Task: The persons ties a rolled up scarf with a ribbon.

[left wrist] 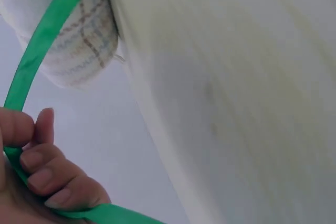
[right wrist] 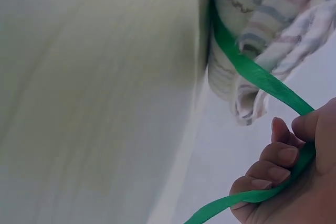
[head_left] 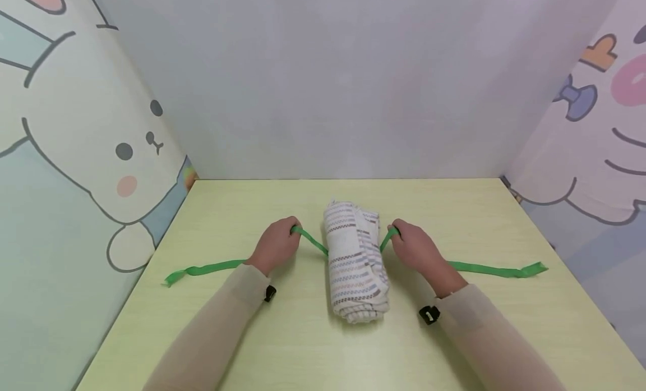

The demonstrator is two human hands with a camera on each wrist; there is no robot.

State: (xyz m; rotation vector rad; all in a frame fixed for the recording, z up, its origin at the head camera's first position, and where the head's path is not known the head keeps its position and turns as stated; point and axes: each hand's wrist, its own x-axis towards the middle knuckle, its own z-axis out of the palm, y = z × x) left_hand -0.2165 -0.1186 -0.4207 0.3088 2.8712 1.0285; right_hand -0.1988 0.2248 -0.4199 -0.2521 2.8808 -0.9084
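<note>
A rolled white towel (head_left: 353, 267) with rows of coloured stripes lies lengthwise on the table in the head view. Green ribbon (head_left: 314, 241) comes out from both of its sides, and the part beneath the towel is hidden. To the left of the roll, my left hand (head_left: 276, 246) grips the ribbon with curled fingers, holding it off the table. My right hand (head_left: 416, 248) does likewise on the other side. Both wrist views show the ribbon (left wrist: 39, 45) running through the palm, with thumb and fingers closed round it. Neither hand touches the towel.
The ribbon's loose ends trail outward over the pale yellow table (head_left: 303, 352), the left end (head_left: 176, 276) and the right end (head_left: 530, 269) lying flat. A plain wall (head_left: 348, 88) stands behind, and cartoon-printed panels (head_left: 75, 211) flank both sides.
</note>
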